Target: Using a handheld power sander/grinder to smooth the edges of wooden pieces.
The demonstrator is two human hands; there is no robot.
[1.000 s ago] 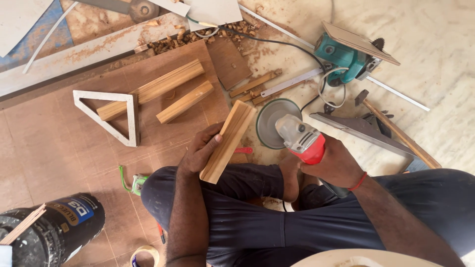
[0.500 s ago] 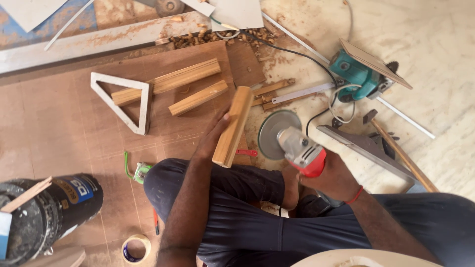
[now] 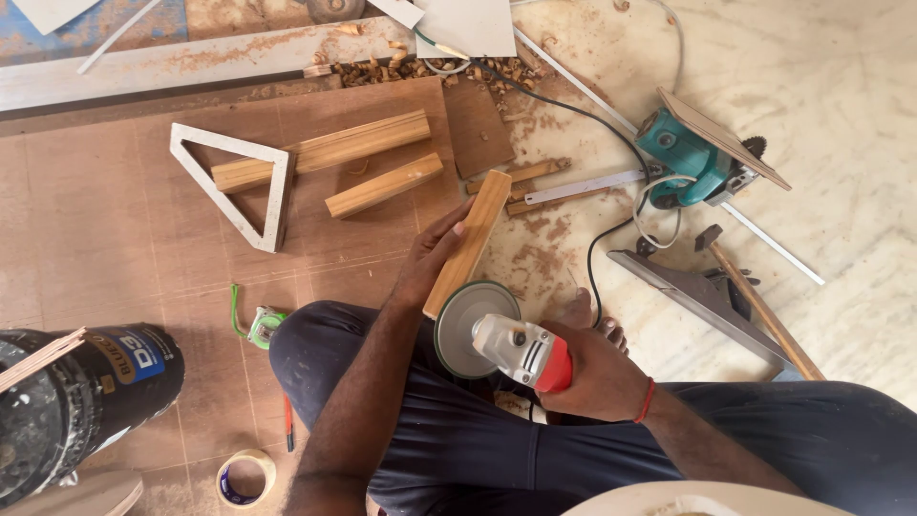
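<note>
My left hand point(image 3: 427, 260) grips a short wooden block point(image 3: 470, 239), held slanted above my knee. My right hand point(image 3: 597, 375) holds a red and grey angle grinder point(image 3: 521, 349). Its round disc point(image 3: 462, 327) sits right at the lower end of the block, touching or nearly so. The grinder's black cord runs up past my bare foot point(image 3: 585, 313) toward the far edge of the floor.
On the brown board point(image 3: 115, 239) lie a white triangle frame point(image 3: 239, 182), two wooden strips point(image 3: 382, 186), a small tape measure point(image 3: 260, 323) and a tape roll point(image 3: 244, 476). A black can point(image 3: 86, 387) stands at left. At right are a teal power saw point(image 3: 683, 158), a hammer point(image 3: 755, 301) and a metal square point(image 3: 693, 296).
The grinder's disc has come in close under the lower end of the block, which my left hand has tilted more upright. The view has shifted slightly.
</note>
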